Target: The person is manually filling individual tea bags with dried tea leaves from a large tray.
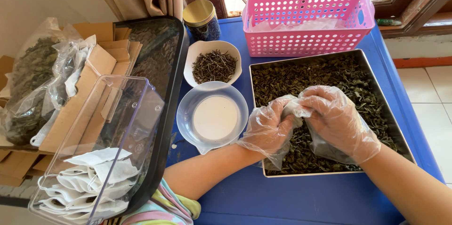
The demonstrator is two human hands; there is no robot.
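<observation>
head view: both hands in thin clear gloves, over the near-left part of the metal tray (403, 136). left hand (267, 128) and right hand (340, 122) meet on a small white pouch (291, 108), held just above the leaves. pouch looks like soft, crumpled filter fabric, mostly hidden by the fingers. left fingers curled and pinching its left edge; right fingers pressed together, wrapped over its right side. tray is full of dark green, curled dry leaves (325, 74). left of tray: clear bowl (187, 112) with a white inside, and behind it a white bowl (190, 60) of thin dark twigs. pink basket (306, 41) behind tray. clear bin (141, 98) of white pouches at far left.
</observation>
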